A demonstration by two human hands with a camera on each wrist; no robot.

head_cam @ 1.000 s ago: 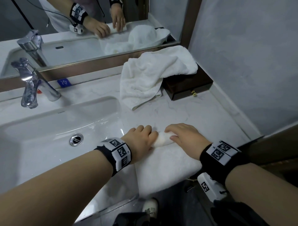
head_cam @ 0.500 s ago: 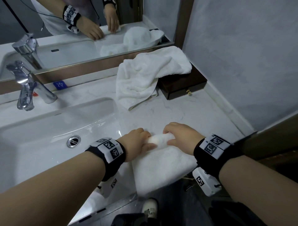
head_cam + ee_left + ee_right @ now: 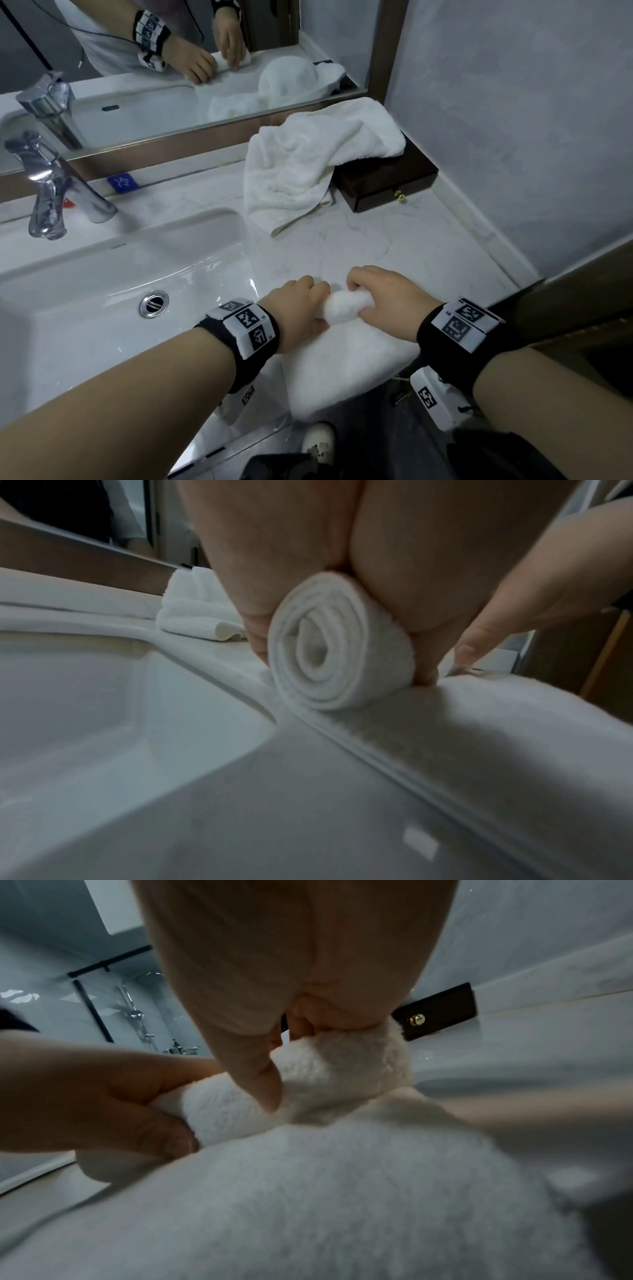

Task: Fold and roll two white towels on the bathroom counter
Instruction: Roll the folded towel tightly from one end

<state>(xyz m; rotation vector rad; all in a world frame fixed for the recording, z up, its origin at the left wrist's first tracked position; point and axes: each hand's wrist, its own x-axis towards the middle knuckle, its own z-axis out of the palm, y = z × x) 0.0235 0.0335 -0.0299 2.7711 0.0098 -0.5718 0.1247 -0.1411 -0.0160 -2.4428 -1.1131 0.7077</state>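
A folded white towel (image 3: 346,366) lies on the marble counter (image 3: 428,246) near its front edge, its far end wound into a roll (image 3: 346,306). My left hand (image 3: 301,308) grips the roll's left end, and my right hand (image 3: 387,301) grips its right end, fingers curled over the top. In the left wrist view the roll (image 3: 337,647) shows its spiral end between thumb and fingers. In the right wrist view both hands clasp the roll (image 3: 308,1085). A second white towel (image 3: 308,164) lies crumpled at the back, draped partly over a dark box.
A white sink basin (image 3: 102,284) with a chrome drain (image 3: 154,304) lies left of the towel, a chrome faucet (image 3: 51,192) behind it. A dark wooden box (image 3: 394,185) stands at the back right against the grey wall. A mirror (image 3: 171,51) spans the back.
The roll has grown thicker and moved toward me along the folded towel. Both hands have come back with it, fingers curling further over the top.
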